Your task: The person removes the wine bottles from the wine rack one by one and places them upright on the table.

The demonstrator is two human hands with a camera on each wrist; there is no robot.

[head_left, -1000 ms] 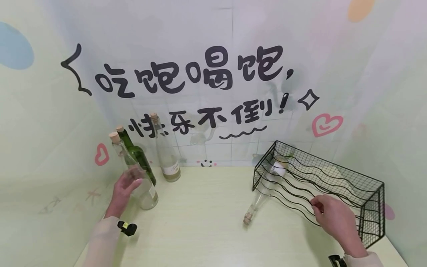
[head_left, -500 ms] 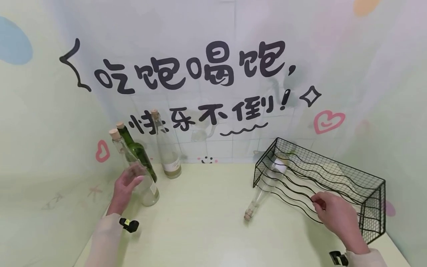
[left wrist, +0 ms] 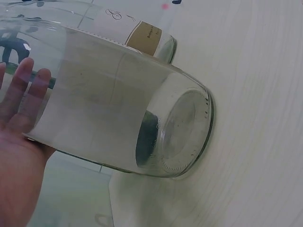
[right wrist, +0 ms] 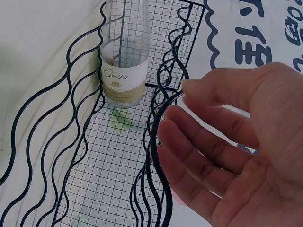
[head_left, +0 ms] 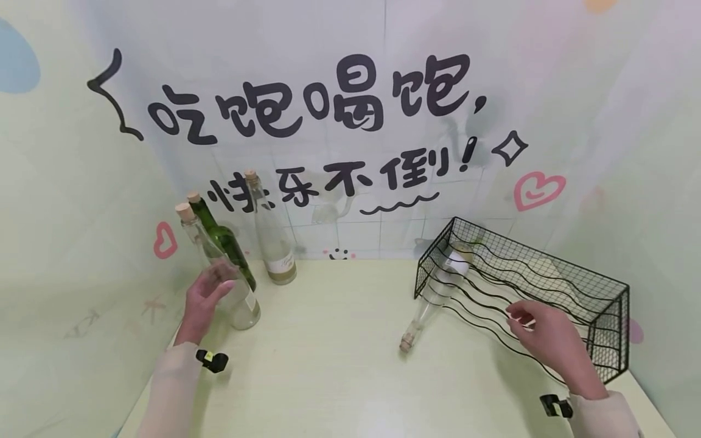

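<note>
My left hand [head_left: 201, 304] is wrapped round a clear corked glass bottle [head_left: 245, 304], which stands upright on the table at the left. In the left wrist view its fingers show through the glass of the bottle [left wrist: 104, 99]. My right hand [head_left: 550, 340] is over the front of a black wire bottle rack [head_left: 542, 251], its fingers loosely bent, with a gap between thumb and forefinger. Its fingertips are right at a wavy wire in the right wrist view. A second clear bottle [right wrist: 125, 78], with a label, lies in the rack's left end, its cork toward me.
A green corked bottle [head_left: 227, 243] stands just behind the one at my left hand. Another clear labelled bottle [head_left: 280, 252] is beside it, near the back wall. The pale table [head_left: 339, 353] meets a printed curtain [head_left: 350, 36] at the back and sides.
The right hand's fingers have loosened and come off the rack's wire, which they pinched before. The left hand and its bottle hold their place; the whole view has shifted slightly.
</note>
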